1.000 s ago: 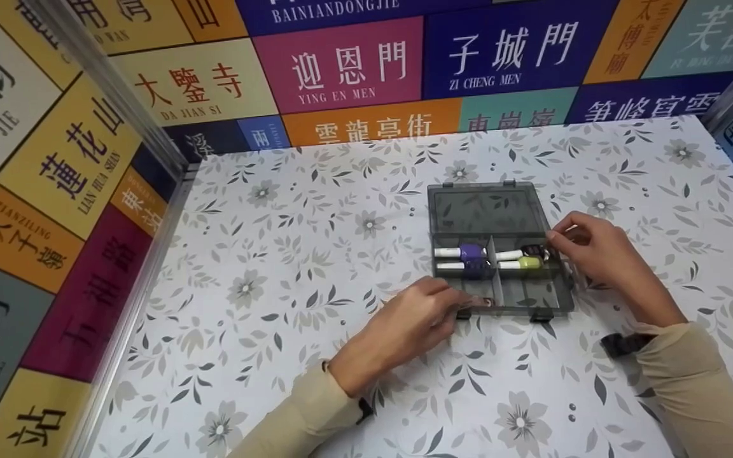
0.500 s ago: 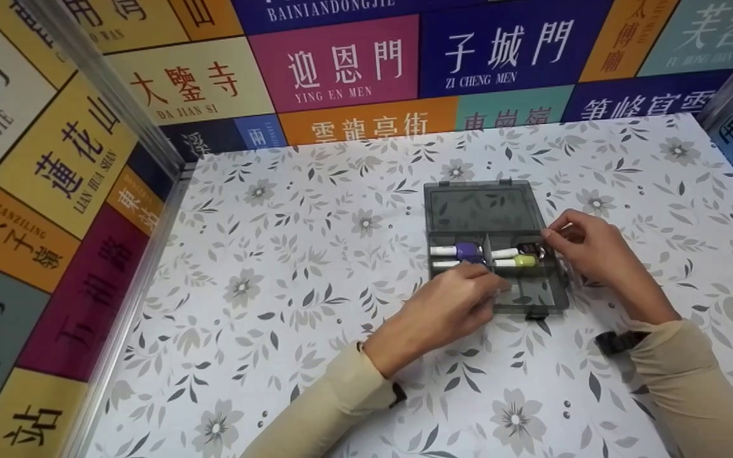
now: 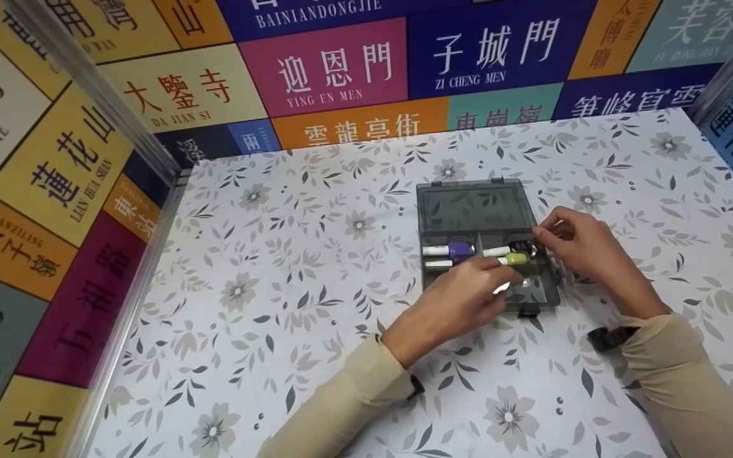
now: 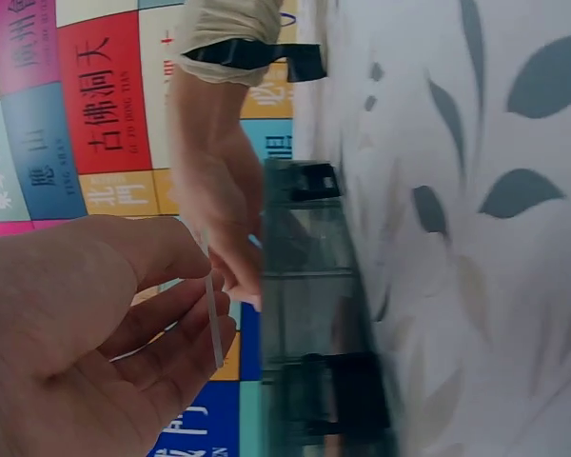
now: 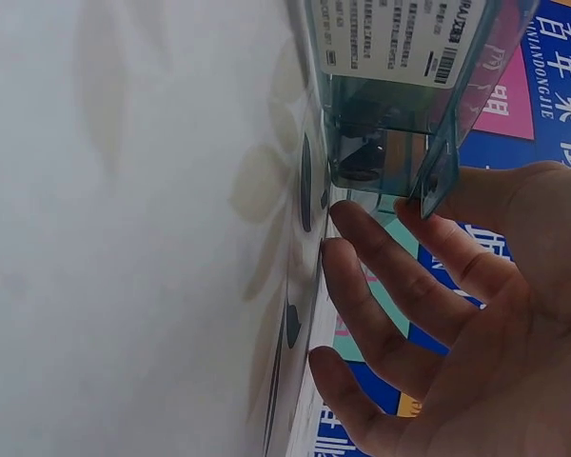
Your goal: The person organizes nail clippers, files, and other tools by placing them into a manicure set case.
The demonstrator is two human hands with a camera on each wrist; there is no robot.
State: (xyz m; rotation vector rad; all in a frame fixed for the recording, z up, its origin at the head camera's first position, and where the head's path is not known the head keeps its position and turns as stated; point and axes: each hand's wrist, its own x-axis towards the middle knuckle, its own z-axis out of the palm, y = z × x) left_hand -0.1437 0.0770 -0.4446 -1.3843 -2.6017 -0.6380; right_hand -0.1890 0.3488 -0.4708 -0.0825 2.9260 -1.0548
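A smoky clear plastic compartment box (image 3: 476, 207) lies on the table with its lid folded back. In its middle row sit a purple nail polish bottle (image 3: 460, 249), a yellow-green one (image 3: 516, 258) and a dark one (image 3: 520, 247), with another white cap (image 3: 438, 263) partly hidden. My left hand (image 3: 462, 292) is over the front compartments, pinching a thin clear plastic strip (image 4: 214, 324) between thumb and fingers. At the box's right edge, my right hand (image 3: 586, 245) grips the side with thumb and index finger; its other fingers spread below in the right wrist view.
A white cloth with grey leaves and flowers covers the table (image 3: 315, 254). Behind it stands a wall of coloured street-name panels (image 3: 341, 70), with another panelled wall (image 3: 55, 178) at the left. A printed label (image 5: 390, 38) is on the box's underside.
My left hand has moved right, from the front left compartment to above the middle of the front row, holding the clear strip. My right hand has stayed at the box's edge.
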